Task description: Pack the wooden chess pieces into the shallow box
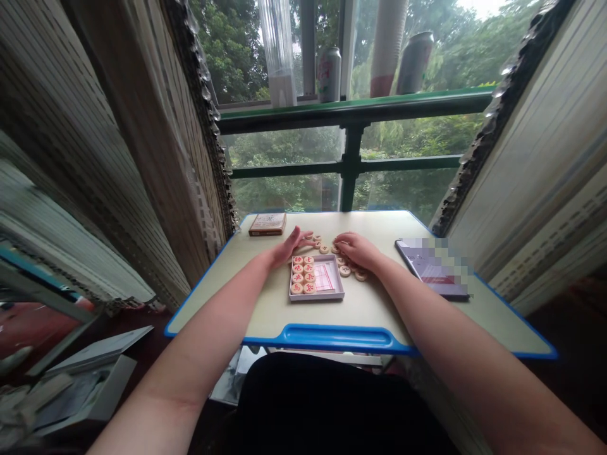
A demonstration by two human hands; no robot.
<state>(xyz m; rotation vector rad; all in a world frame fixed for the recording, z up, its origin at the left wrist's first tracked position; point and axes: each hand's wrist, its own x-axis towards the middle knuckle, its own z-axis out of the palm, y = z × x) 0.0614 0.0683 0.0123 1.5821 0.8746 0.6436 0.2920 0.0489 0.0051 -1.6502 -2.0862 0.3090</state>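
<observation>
Left grip spreads beside loose pieces; right grip curls over more, pinch unclear. Light, low touches should work best, clear of the box between them.

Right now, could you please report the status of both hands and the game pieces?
Left hand at loose pieces; right hand over others, partly hiding them. Eight red-marked pieces in the open box.

The discs look smooth and wooden, the cans metallic.
</observation>
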